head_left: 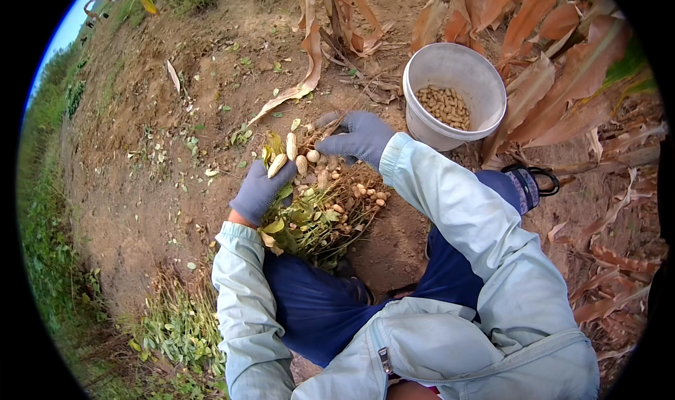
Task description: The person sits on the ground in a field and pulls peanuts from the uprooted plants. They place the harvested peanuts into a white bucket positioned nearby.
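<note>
My left hand (263, 192), in a grey knit glove, grips a peanut plant (303, 215) by its leafy stems. Pale peanut pods (291, 147) hang among the roots just beyond its fingers. My right hand (361, 138), gloved alike, reaches into the brown roots (311, 136) at the far side of the plant. Its thumb lies beside a round pod (313, 156); whether the fingers close on anything is hidden. More pods (369, 193) cluster in the roots below my right wrist. The plant rests over the soil between my legs.
A white plastic bucket (414, 118) with peanuts (444, 106) in its bottom stands beyond my right forearm. Dry corn leaves (569, 91) crowd the right side. A pile of pulled plants (179, 326) lies at lower left. Bare soil (158, 205) with scattered leaves stretches left.
</note>
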Motion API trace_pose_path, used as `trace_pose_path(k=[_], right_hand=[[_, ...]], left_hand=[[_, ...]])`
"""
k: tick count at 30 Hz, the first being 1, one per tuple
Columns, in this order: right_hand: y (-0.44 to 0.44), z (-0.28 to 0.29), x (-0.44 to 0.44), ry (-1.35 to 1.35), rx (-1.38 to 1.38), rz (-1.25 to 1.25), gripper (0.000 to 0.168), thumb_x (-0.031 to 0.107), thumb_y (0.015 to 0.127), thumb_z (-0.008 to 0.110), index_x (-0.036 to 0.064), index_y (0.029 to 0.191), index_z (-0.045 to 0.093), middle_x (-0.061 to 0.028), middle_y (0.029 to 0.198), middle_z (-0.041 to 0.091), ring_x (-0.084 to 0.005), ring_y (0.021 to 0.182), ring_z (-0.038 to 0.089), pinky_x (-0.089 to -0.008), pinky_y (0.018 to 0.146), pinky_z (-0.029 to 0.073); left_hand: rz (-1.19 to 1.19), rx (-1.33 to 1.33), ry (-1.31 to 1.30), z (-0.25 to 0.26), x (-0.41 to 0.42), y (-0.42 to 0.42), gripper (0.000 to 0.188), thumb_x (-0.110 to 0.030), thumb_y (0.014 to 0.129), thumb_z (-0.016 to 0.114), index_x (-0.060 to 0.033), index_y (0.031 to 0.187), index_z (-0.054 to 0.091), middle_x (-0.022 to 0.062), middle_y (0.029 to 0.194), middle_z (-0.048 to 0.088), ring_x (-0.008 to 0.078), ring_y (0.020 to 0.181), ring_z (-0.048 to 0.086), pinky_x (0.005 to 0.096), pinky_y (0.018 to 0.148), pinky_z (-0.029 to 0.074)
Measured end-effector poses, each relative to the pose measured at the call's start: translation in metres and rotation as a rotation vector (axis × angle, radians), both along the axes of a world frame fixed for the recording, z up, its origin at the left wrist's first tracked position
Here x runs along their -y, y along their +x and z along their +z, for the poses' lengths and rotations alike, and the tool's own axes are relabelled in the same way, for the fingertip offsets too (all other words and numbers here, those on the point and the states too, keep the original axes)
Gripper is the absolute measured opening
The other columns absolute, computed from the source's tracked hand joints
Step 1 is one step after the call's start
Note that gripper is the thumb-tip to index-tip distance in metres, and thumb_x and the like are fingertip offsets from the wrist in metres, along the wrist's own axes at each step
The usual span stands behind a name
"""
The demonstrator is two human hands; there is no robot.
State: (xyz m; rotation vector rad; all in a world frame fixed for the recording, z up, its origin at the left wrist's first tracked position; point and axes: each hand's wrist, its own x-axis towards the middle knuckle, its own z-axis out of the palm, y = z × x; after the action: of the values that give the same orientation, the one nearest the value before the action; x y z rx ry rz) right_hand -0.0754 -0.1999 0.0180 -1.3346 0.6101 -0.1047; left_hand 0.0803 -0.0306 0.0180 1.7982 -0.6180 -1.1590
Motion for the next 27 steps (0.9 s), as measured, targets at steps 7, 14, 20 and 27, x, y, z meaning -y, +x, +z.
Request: trace_pose_path(k=[7, 14, 20, 27], right_hand=[[0.003, -0.001, -0.004, -0.069, -0.013, -0.056, 0.042, 0.026, 0.069, 0.080, -0.002, 0.098, 0.066, -0.0069, 0.081, 0.064, -0.0124, 0.068, 0.056, -0.0259, 0.061, 0.046], [0.003, 0.000, -0.001, -0.482, -0.226, 0.046, 0.038, 0.033, 0.074, 0.070, 0.001, 0.096, 0.068, -0.0138, 0.082, 0.065, -0.0223, 0.074, 0.062, -0.0328, 0.070, 0.049], [0.003, 0.019, 0.007, -0.885, -0.608, 0.259, 0.041, 0.042, 0.080, 0.061, 0.004, 0.094, 0.068, -0.0165, 0.091, 0.067, -0.0319, 0.088, 0.065, -0.0395, 0.082, 0.050], [-0.010, 0.022, 0.021, -0.673, -0.390, 0.109, 0.032, 0.029, 0.083, 0.066, 0.005, 0.104, 0.066, -0.0119, 0.102, 0.065, -0.0223, 0.096, 0.062, -0.0331, 0.083, 0.048]], left_hand=[[0.001, -0.007, -0.025, -0.005, 0.000, 0.004, 0.032, -0.029, 0.083, 0.069, -0.0007, 0.096, 0.061, 0.0026, 0.074, 0.060, 0.0107, 0.057, 0.057, 0.0273, 0.045, 0.045], [-0.042, 0.078, 0.047, -0.007, 0.000, 0.006, 0.032, -0.028, 0.083, 0.070, -0.0004, 0.097, 0.063, 0.0026, 0.073, 0.061, 0.0100, 0.058, 0.058, 0.0263, 0.046, 0.045], [-0.069, 0.213, 0.002, -0.010, 0.000, 0.006, 0.029, -0.027, 0.084, 0.069, -0.0009, 0.096, 0.064, 0.0008, 0.073, 0.060, 0.0084, 0.056, 0.055, 0.0253, 0.045, 0.044], [-0.018, -0.006, 0.011, 0.010, -0.005, 0.006, 0.026, -0.025, 0.084, 0.069, -0.0032, 0.095, 0.060, -0.0005, 0.071, 0.058, 0.0083, 0.054, 0.054, 0.0249, 0.043, 0.042]])
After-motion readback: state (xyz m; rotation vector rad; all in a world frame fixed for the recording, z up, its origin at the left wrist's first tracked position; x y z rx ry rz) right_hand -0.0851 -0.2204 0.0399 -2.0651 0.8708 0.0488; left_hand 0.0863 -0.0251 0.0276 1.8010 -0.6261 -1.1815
